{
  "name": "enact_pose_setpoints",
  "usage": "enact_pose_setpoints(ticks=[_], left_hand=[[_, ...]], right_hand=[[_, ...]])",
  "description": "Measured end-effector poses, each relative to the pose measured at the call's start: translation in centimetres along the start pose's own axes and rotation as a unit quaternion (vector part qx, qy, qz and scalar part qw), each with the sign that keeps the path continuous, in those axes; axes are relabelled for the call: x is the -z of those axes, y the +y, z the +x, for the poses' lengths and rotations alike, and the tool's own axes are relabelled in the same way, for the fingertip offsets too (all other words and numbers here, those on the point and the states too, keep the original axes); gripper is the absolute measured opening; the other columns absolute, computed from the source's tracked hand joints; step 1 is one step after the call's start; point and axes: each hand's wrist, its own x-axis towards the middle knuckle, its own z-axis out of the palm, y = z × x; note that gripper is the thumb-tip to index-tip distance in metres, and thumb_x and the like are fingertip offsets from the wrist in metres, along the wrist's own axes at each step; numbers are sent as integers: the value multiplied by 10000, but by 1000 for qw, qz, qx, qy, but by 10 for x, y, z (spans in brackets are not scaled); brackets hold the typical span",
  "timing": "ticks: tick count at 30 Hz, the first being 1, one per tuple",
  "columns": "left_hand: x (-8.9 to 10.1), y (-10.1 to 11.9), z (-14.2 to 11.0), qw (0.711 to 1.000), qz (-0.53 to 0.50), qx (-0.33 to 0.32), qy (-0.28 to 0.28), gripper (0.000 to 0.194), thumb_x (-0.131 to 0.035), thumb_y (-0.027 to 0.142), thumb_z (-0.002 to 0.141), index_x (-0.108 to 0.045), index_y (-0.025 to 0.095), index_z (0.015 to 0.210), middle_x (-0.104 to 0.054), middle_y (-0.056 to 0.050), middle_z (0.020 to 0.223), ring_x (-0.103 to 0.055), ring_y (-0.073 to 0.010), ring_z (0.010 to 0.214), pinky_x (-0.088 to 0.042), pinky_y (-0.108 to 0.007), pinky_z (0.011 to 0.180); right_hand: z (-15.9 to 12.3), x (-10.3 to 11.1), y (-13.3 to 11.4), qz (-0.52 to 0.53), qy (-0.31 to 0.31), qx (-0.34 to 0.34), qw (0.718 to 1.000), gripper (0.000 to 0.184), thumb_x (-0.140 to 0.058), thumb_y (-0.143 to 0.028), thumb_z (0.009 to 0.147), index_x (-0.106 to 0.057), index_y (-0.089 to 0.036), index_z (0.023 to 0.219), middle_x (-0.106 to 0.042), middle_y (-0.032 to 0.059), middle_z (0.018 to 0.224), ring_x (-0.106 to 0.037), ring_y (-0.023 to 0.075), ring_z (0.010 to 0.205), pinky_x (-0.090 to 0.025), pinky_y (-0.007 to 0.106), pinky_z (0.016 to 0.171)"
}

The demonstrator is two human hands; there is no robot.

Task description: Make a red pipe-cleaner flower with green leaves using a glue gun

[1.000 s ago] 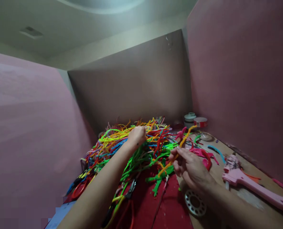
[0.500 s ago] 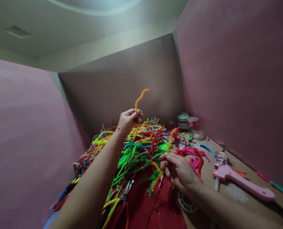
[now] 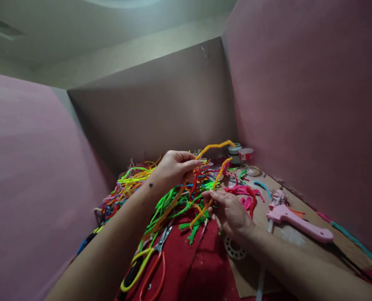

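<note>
Pinched in my left hand is a bent orange pipe cleaner; its upper end points right and its lower part hangs down over the pile. My right hand, lower and to the right, grips another orange pipe cleaner, with a crossed orange piece showing just below the fingers. Beneath both hands spreads a heap of coloured pipe cleaners, green in front and yellow, red and orange behind. Small green pieces lie by the right fingertips.
Scissors with yellow and red handles lie on the red surface. On the brown board at right rest a pink glue gun, pink pieces and a white ring with holes. Behind stand a jar and a tape roll.
My left hand has moved right and slightly down, bringing its orange pipe cleaner toward the one in my right hand. The piece now leans right rather than up. The view has shifted slightly.
</note>
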Motion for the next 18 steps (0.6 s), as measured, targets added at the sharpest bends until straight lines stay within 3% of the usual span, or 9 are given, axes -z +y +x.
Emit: enact_pose_setpoints(ticks=[4,10,15,18], left_hand=[[-12,-17,-7,994,100,-19,-41,172,-561,264,754,-598,157,624,-465,49,406,-361,-55,350,-265,-187,368],[-31,-55,-12,984,169,-54,13,230,-522,313,768,-637,166,632,-556,12,522,-484,-106,498,-377,-219,476],[-41,-60,-16,988,151,-11,-21,240,-503,327,762,-681,166,753,-560,11,464,-509,-123,401,-362,-212,371],[-32,-57,-12,988,153,2,-26,196,-555,300,726,-700,175,766,-599,11,514,-533,-115,415,-392,-200,381]], right_hand=[[-3,-3,-1,13,-47,-5,999,191,-678,-292,662,-700,-113,724,-631,21,618,-502,79,437,-333,186,363],[-6,-6,7,-6,-115,-10,993,188,-679,-296,653,-652,-112,625,-590,4,536,-486,91,409,-353,201,355],[-8,-6,13,-66,-90,-10,994,208,-669,-305,675,-632,-113,603,-544,-17,475,-459,82,400,-355,199,380],[-9,-6,15,-89,-69,-21,993,216,-668,-332,679,-633,-124,630,-532,-24,456,-441,83,383,-345,201,370]])
